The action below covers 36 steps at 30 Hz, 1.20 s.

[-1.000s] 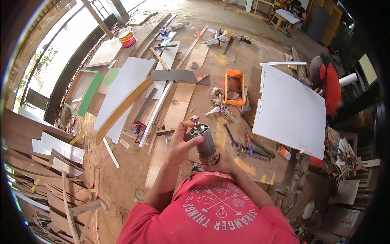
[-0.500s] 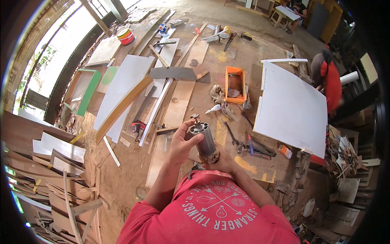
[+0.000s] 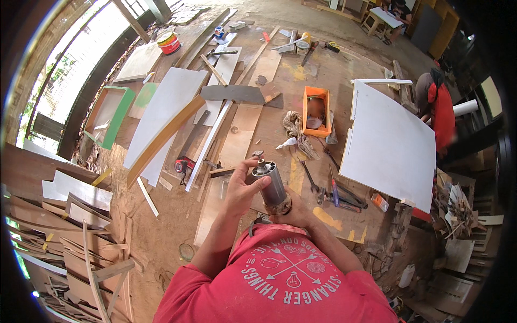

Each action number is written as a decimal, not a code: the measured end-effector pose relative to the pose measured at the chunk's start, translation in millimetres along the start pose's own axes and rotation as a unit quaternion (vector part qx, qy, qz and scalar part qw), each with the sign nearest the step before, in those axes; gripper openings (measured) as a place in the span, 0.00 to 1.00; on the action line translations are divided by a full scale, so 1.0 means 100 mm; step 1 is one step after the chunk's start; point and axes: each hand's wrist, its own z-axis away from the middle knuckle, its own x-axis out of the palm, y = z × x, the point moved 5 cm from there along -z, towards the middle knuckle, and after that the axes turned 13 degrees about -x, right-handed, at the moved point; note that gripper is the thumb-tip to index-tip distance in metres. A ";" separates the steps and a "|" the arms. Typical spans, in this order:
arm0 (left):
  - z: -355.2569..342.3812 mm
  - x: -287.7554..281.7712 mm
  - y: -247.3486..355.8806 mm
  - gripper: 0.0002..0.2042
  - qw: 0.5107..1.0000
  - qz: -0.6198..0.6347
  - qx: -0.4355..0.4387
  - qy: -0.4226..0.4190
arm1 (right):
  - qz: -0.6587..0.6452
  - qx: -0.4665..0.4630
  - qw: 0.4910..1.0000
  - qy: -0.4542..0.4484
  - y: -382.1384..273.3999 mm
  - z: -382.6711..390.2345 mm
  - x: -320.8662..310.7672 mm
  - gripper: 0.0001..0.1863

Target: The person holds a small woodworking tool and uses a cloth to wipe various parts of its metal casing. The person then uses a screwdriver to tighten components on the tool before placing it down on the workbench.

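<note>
Close in front of my body I hold a grey metal cylinder with both hands, upright but slightly tilted. Its top end has openings around a central shaft with a small metal piece on it. My left hand is closed around the upper part, its thumb on the side and its fingertips by the shaft. My right hand grips the lower end, mostly hidden behind the cylinder. Just beyond lie a white glue bottle and a bundle of rags.
An orange box stands on the wooden worktable. To the right are a wrench, a screwdriver and a large white panel. Left of me lie a tape measure and long boards. A co-worker in red stands at far right.
The view has shifted slightly, so things on the table appear a little moved. Both hands keep their hold on the cylinder, with the left fingertips still at its top.
</note>
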 end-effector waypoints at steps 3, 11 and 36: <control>-0.02 -0.13 -0.08 0.35 0.993 0.016 0.101 0.053 | -0.045 -0.014 0.999 0.004 0.03 -0.02 0.05 0.47; -0.03 -0.17 -0.01 0.31 1.000 -0.003 0.010 0.015 | -0.014 0.009 1.000 0.004 0.02 -0.10 0.06 0.49; -0.38 -2.17 -1.16 0.43 0.886 -0.395 -0.051 0.238 | -0.045 0.047 0.994 0.087 0.40 0.05 0.25 0.50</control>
